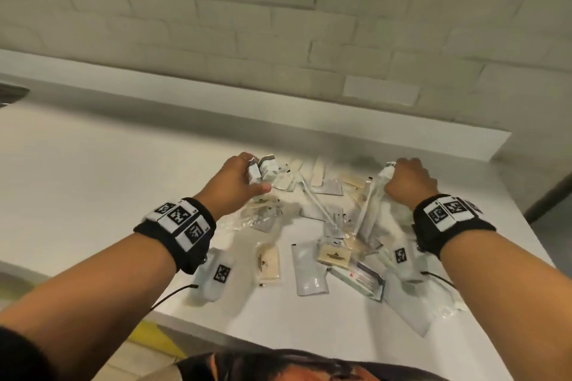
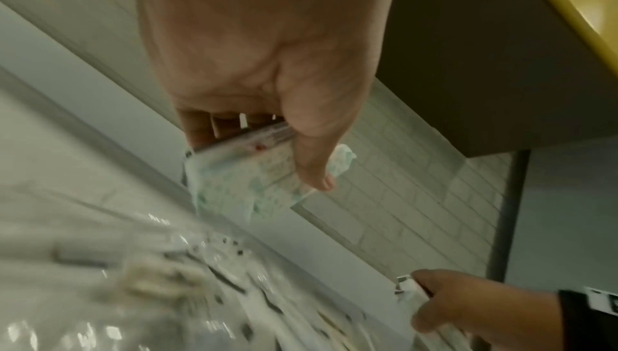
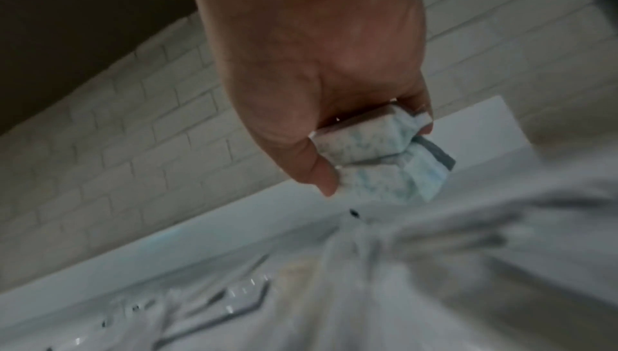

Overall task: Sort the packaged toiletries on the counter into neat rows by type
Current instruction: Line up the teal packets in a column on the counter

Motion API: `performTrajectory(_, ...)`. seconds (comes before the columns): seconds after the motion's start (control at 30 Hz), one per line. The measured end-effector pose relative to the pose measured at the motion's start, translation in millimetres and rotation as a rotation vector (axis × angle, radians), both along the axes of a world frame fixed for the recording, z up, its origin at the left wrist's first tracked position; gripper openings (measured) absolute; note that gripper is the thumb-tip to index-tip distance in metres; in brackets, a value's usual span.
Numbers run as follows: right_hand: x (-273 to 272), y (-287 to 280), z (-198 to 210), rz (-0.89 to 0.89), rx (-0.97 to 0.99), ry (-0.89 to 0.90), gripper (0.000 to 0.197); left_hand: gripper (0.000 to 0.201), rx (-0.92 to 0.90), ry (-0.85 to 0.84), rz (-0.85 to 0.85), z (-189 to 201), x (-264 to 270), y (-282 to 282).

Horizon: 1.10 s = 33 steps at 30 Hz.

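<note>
A loose pile of packaged toiletries [image 1: 325,219] lies on the white counter [image 1: 93,182]. My left hand [image 1: 247,175] hovers over the pile's far left and grips a few small white packets [image 1: 263,170]. In the left wrist view, a white packet with green print [image 2: 234,182] is pinched between thumb and fingers [image 2: 314,171]. My right hand [image 1: 400,173] is at the pile's far right, fist closed round the top of a bundle of white wrapped packets [image 1: 376,195] that trails down to the pile. The right wrist view shows blue-printed white packets [image 3: 378,163] in that fist.
Nearer me lie beige soap bars [image 1: 335,257] [image 1: 269,263], a silvery sachet [image 1: 309,272], a blue-and-white box [image 1: 359,278] and a wrapped toothbrush [image 1: 315,204]. A white brick wall [image 1: 278,25] backs the counter. The counter ends at its right edge [image 1: 526,226] and front edge [image 1: 247,340].
</note>
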State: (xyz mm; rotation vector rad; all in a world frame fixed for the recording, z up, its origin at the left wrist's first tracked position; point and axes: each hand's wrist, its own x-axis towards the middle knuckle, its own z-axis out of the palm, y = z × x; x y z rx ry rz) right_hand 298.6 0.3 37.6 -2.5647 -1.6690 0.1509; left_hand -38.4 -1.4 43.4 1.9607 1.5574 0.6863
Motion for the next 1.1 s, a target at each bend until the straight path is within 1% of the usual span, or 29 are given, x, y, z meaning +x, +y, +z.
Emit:
performTrajectory(0.03,-9,4,11,0.031,0.017,0.019,0.050,0.041,0.009,-0.011,0.011,4,-10,6)
performTrajectory(0.1,-34,15,29,0.157,0.009,0.032,0.050,0.039,-0.002,0.003,0.026,10,-34,19)
performTrajectory(0.2,-90,33,44,0.407,-0.074,-0.002,0.040,0.047,-0.030,0.059,0.054,11,-70,43)
performTrajectory(0.27,-135,48,46,0.516,-0.136,0.019,0.037,0.047,-0.059,0.058,0.055,8,-92,59)
performTrajectory(0.37,-205,72,38,0.625,-0.199,0.038,0.043,0.046,-0.138,-0.020,0.049,-3,-123,79)
performTrajectory(0.43,-247,88,26,0.673,-0.223,0.013,0.049,0.045,-0.208,-0.069,0.037,-15,-143,90)
performTrajectory(0.5,-281,98,13,0.695,-0.245,-0.014,0.054,0.046,-0.265,-0.073,0.008,-25,-161,98)
performTrajectory(0.57,-303,100,-1,0.722,-0.286,-0.025,0.053,0.048,-0.295,-0.040,-0.041,-33,-176,106)
performTrajectory(0.67,-307,90,-22,0.710,-0.336,-0.031,0.049,0.047,-0.301,0.053,-0.107,-39,-191,116)
performTrajectory(0.73,-296,84,-33,0.652,-0.351,-0.049,0.052,0.048,-0.269,0.145,-0.141,-39,-197,122)
performTrajectory(0.8,-280,78,-34,0.596,-0.376,-0.073,0.055,0.048,-0.243,0.195,-0.193,-38,-196,125)
performTrajectory(0.93,-252,78,-20,0.486,-0.454,-0.129,0.058,0.043,-0.206,0.297,-0.333,-40,-183,118)
performTrajectory(1.0,-251,84,-10,0.450,-0.410,-0.143,0.053,0.047,-0.191,0.358,-0.395,-43,-175,112)
performTrajectory(1.1,-265,100,0,0.480,-0.318,-0.170,0.048,0.049,-0.173,0.354,-0.423,-48,-170,104)
